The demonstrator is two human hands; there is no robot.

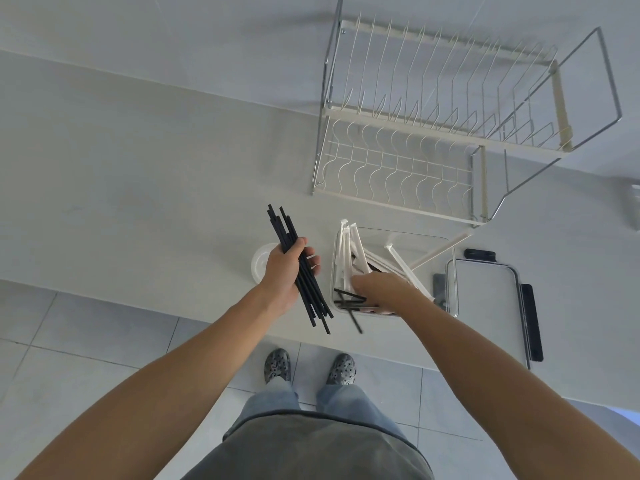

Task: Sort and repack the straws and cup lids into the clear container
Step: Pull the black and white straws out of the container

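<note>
Many black straws (pixel 300 271) gripped in left hand (pixel 282 271), right hand (pixel 379 289) in clear container (pixel 450 271) (fingers hidden)

Open worktop at nine to eleven o'clock; the right side is crowded.

Bare worktop (pixel 138 188) is seen left of the clear container (pixel 446 268). The way at one o'clock is barred by the dish rack (pixel 433 133), and three o'clock is taken by the container lid (pixel 488 306). The container mouth is partly blocked by white straws (pixel 346 251) leaning out; cup lids (pixel 259 261) lie at its nine o'clock.
</note>
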